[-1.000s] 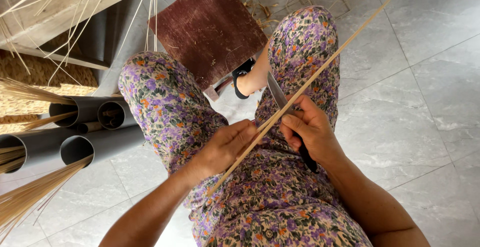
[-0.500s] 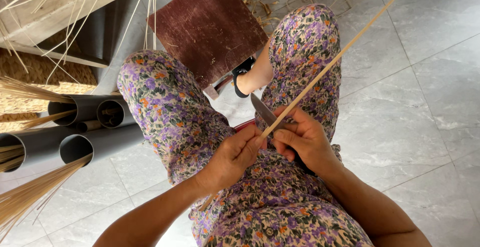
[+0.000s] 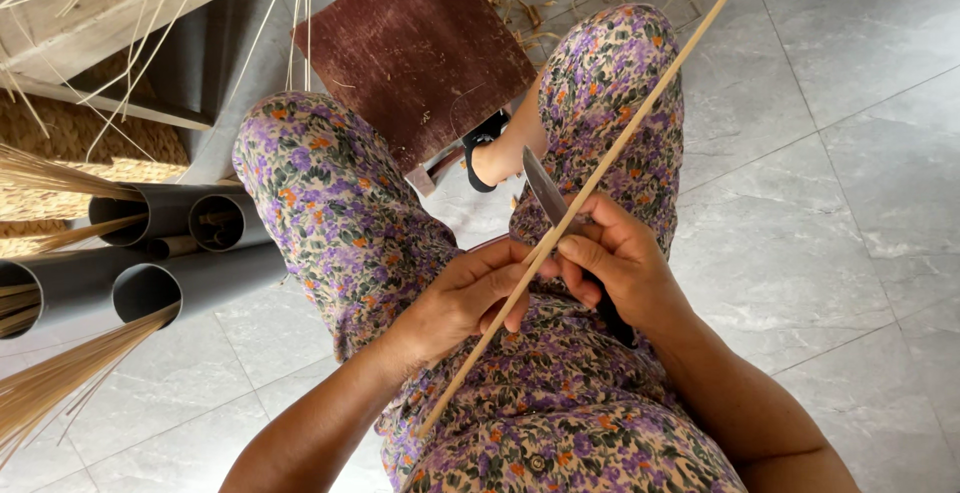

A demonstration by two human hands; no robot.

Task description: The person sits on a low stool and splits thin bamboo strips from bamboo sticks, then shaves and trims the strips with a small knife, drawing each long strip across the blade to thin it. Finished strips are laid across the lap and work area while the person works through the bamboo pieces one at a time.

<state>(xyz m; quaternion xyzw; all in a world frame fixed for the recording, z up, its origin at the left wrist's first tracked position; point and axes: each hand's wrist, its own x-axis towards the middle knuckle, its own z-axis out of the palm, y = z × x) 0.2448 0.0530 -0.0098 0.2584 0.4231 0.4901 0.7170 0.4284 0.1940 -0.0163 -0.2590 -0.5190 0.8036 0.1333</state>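
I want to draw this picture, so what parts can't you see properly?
- Knife handle: head view, hidden inside the right hand.
- Long stick: its top end is cut off by the upper edge.
- Grey pipes: the left edge cuts them off.
- Left hand fingertips: tucked under the stick.

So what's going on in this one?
A seated person in floral trousers works a long thin cane over their lap. The left hand grips the cane, and the right hand holds a knife with its blade laid against it. Grey pipes holding bundled strips lie on the tiled floor to their left, with a brown board ahead.
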